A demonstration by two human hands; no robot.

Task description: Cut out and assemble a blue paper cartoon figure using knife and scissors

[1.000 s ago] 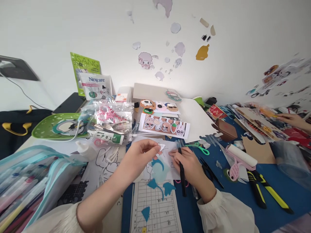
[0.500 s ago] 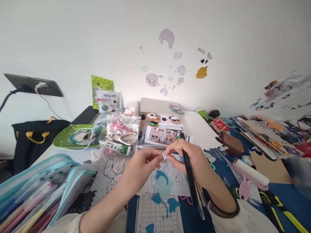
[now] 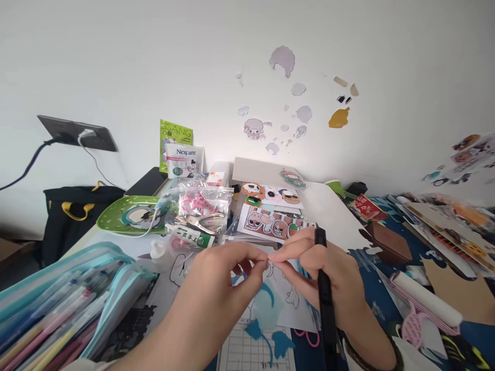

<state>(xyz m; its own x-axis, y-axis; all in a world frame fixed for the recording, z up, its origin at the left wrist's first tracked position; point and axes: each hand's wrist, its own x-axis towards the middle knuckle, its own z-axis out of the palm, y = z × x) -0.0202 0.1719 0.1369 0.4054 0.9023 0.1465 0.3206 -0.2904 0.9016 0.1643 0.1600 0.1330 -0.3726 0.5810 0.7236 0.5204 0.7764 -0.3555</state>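
My left hand (image 3: 228, 278) and my right hand (image 3: 325, 268) meet fingertip to fingertip above the papers. A tiny white scrap, mostly hidden, is pinched between both sets of fingertips. A long black tool (image 3: 325, 293) also rests in my right hand, held upright across the fingers. Beneath the hands lies a white sheet with line drawings (image 3: 292, 296). Blue cut-out shapes (image 3: 283, 344) sit on a gridded sheet (image 3: 242, 353) nearer the front.
An open pouch of pens (image 3: 77, 304) fills the left front. A green tray (image 3: 112, 216), a white bottle (image 3: 160, 255) and plastic bags (image 3: 201, 206) stand further back. On the right are a pink-handled roller (image 3: 425, 301), brown card (image 3: 458, 281) and a brown block (image 3: 390, 245).
The camera view has turned slightly left, so the scene sits further right. Both hands appear larger and nearer, and the small white scrap is now more hidden by the fingertips.
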